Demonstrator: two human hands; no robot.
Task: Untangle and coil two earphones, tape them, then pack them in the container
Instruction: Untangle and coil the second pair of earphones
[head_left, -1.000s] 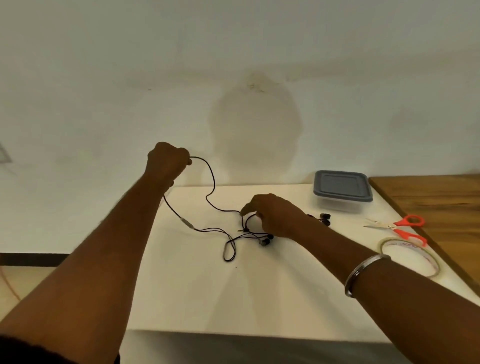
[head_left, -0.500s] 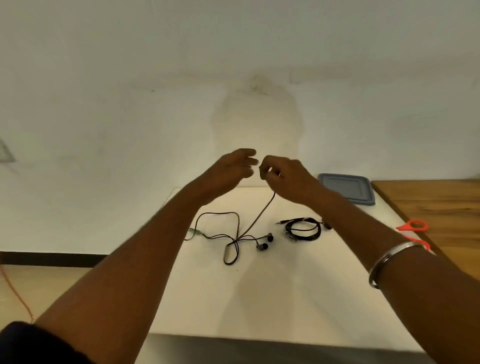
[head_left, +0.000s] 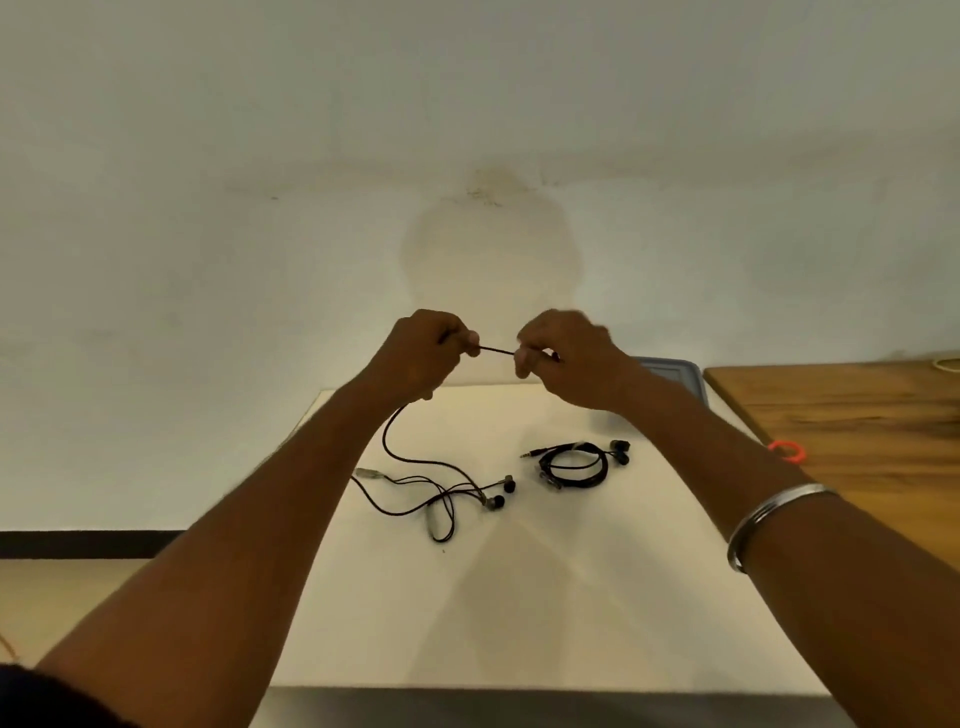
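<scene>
Both my hands are raised above the far part of the white table (head_left: 519, 597). My left hand (head_left: 421, 353) and my right hand (head_left: 566, 358) each pinch the black cable of a loose earphone (head_left: 426, 483), with a short stretch taut between them. The rest of that cable hangs from my left hand and lies in loops on the table, its two earbuds side by side. A second earphone (head_left: 576, 465) lies coiled in a small ring to the right, its plug pointing left. The grey-lidded container (head_left: 675, 371) stands behind my right wrist, mostly hidden.
A wooden table (head_left: 841, 410) adjoins on the right. An orange scissors handle (head_left: 787, 451) shows at its edge beside my right forearm. A pale wall rises behind the table. The floor lies to the left.
My hands have drawn a little apart, and my left hand now pinches the cable too, stretching a short length between them. The cable on the table has shifted slightly.
</scene>
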